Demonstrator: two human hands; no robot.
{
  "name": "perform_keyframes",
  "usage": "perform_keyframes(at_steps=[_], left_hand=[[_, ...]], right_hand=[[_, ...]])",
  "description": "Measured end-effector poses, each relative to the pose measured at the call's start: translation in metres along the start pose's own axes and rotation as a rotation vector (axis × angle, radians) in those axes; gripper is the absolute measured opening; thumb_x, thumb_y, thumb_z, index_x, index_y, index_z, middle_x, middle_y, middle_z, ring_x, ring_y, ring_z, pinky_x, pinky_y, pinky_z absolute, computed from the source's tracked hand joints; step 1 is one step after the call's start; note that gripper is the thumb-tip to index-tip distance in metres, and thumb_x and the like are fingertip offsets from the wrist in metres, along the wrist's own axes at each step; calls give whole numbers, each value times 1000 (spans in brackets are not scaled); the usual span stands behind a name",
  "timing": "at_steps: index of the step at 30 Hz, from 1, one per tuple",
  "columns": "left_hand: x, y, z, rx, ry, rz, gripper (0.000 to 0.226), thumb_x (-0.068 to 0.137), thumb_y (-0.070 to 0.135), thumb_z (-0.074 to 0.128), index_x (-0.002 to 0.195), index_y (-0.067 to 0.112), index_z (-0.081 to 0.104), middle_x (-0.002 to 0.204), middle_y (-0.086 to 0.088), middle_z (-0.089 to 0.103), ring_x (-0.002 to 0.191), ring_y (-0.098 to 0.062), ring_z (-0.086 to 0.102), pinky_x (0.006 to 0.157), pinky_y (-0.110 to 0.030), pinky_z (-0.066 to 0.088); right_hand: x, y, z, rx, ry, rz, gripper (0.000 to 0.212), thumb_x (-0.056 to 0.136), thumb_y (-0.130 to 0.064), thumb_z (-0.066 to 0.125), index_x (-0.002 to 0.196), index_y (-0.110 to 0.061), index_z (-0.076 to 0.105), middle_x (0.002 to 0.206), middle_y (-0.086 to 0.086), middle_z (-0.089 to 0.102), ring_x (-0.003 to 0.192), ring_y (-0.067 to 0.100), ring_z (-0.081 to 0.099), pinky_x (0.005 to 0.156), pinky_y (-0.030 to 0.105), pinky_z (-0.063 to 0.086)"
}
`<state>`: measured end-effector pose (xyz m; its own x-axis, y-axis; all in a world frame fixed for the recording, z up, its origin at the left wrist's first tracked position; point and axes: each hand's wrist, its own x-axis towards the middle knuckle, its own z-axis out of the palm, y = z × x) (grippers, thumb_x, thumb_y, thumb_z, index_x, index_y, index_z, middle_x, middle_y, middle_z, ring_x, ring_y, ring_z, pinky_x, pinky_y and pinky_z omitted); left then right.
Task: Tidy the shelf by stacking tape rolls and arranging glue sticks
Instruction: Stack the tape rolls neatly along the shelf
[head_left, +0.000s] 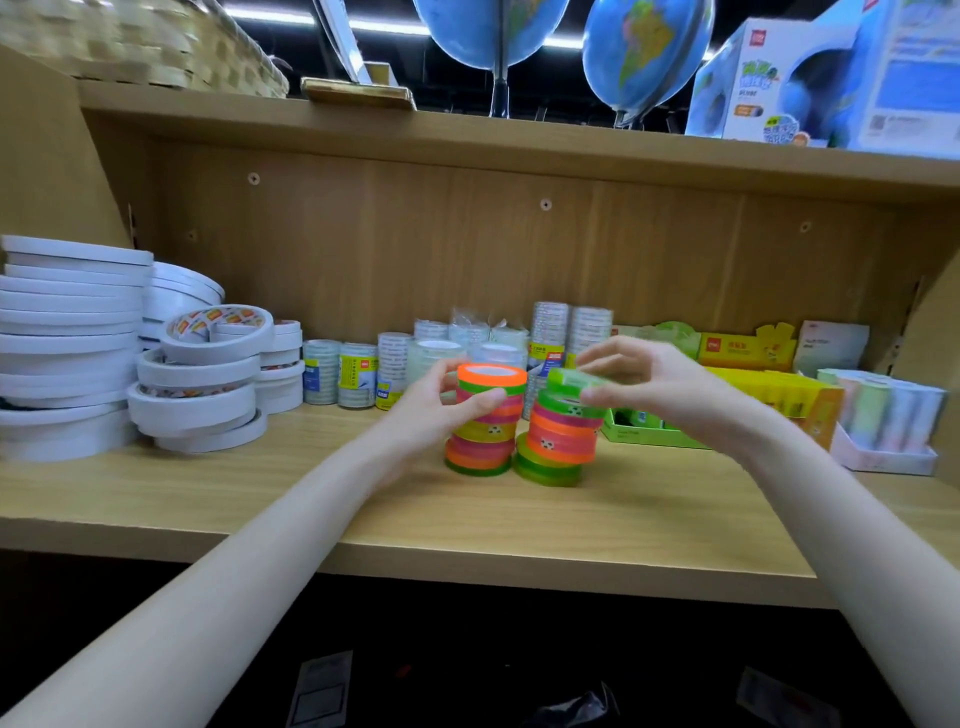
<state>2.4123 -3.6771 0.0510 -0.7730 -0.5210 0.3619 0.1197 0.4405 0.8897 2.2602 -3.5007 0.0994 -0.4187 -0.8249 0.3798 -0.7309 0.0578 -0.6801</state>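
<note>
Bright orange, pink and green tape rolls stand in two stacks on the wooden shelf (322, 499); the left stack (484, 422) is straight, and the left hand (441, 410) holds it with curled fingers; the right stack (558, 439) leans and looks wobbly; the right hand (644, 387) pinches the top green roll (571, 379) on it; so the stacking is partly done, I think; the white tape rolls (200, 384) at the left are messy; the glue stick boxes (769, 400) at the right wait untouched.
</note>
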Motion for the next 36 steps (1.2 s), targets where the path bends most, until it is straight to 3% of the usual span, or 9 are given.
perform_keyframes(at_steps=[6, 11, 14, 17, 20, 23, 26, 31, 36], left_hand=[[-2, -6, 6, -89, -113, -80, 85, 62, 38, 76, 136, 21, 38, 126, -1, 57, 114, -13, 55, 103, -36, 41], [-3, -13, 11, -162, -109, -99, 78, 63, 17, 83, 130, 18, 43, 118, -6, 62, 110, -19, 59, 101, -39, 43], [-7, -12, 5, -92, -143, -95, 72, 73, 6, 76, 133, 18, 38, 115, 1, 60, 106, -13, 58, 93, -27, 47], [-12, -10, 1, 170, -163, -34, 79, 77, 3, 72, 138, 24, 26, 112, 11, 51, 103, -5, 52, 76, -7, 44], [-14, -11, 2, 301, -77, -8, 86, 74, 12, 76, 141, 24, 24, 121, 4, 50, 112, -13, 49, 95, -23, 42], [-13, -14, 4, 383, -8, -19, 90, 69, 23, 80, 141, 23, 26, 131, -2, 50, 119, -19, 48, 103, -39, 40], [-13, -11, 4, 406, -1, -18, 91, 67, 25, 81, 140, 23, 27, 131, -4, 50, 118, -20, 49, 102, -40, 41], [-13, -10, 1, 427, -11, -25, 93, 67, 28, 82, 141, 24, 26, 132, -4, 50, 119, -18, 49, 103, -40, 40], [-10, -10, -1, 432, -6, -9, 98, 62, 28, 85, 142, 24, 28, 132, -2, 52, 119, -16, 49, 100, -32, 40]], right_hand=[[-18, 13, 45, 210, 39, 1, 63, 89, -36, 55, 142, -35, 21, 145, -9, 30, 129, 13, 41, 110, 38, 33], [-5, 10, 62, 288, 41, -24, 77, 91, -21, 56, 143, -42, 2, 154, -7, 14, 137, 15, 30, 114, 43, 26], [-4, 9, 61, 372, 25, 5, 86, 89, -14, 58, 144, -44, -1, 152, -6, 20, 130, 15, 40, 111, 40, 32], [-6, 13, 57, 253, -9, 3, 104, 79, -21, 71, 143, -46, -7, 151, -7, 22, 132, 15, 38, 112, 41, 30], [-11, 20, 47, 402, 9, 49, 89, 83, -5, 65, 148, -31, 9, 129, -14, 47, 117, 12, 52, 103, 33, 39], [-13, 28, 43, 455, 38, 84, 70, 83, 0, 63, 142, -22, 31, 126, 8, 58, 110, 18, 59, 99, 36, 45], [-12, 29, 44, 381, 56, 76, 67, 80, -6, 68, 136, -26, 36, 125, 6, 58, 110, 19, 59, 97, 36, 47], [-9, 28, 43, 299, -40, 42, 82, 76, -1, 71, 139, -31, 27, 102, -11, 59, 95, 2, 61, 75, 15, 53], [-4, 27, 47, 213, 15, 38, 86, 70, -8, 77, 137, -32, 29, 119, 3, 59, 104, 12, 62, 90, 30, 52]])
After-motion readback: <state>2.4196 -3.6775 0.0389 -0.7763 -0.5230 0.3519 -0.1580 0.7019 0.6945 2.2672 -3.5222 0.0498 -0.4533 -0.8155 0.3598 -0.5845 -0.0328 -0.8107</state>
